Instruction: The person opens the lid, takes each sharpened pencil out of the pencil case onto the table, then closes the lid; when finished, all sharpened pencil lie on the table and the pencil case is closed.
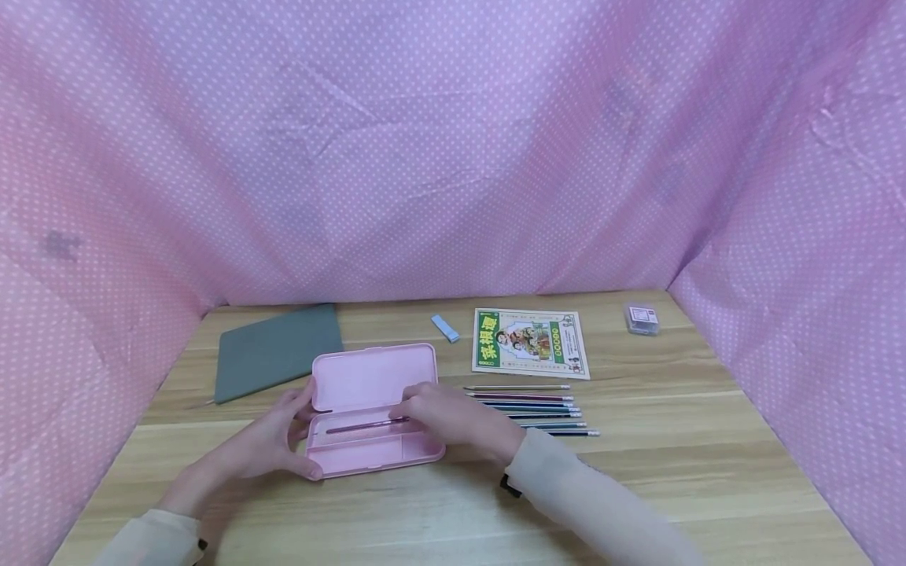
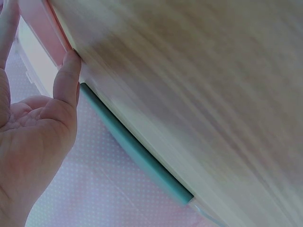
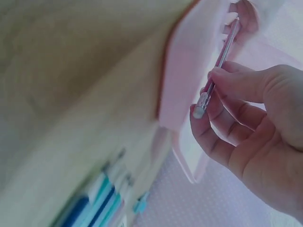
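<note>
Now the pencil [image 1: 366,426] lies along the long compartment of the open pink case [image 1: 373,376], and our right hand [image 1: 453,417] pinches its eraser end between thumb and fingertips. We'd best lower it flat and parallel to the wall before letting go — a tilted end could catch the rim. Our left hand [image 1: 272,440], fingers spread, braces the case's left edge with the thumb. Just beside lie the other pencils [image 1: 538,409] on the table [image 1: 425,511].

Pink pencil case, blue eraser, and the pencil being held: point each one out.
pink pencil case [image 1: 373,377]: head view, inside of its open lid.
blue eraser [image 1: 445,328]: head view, middle of its top face.
pencil [image 3: 221,61]: right wrist view, mid-shaft above the right hand's pinching fingers.
</note>
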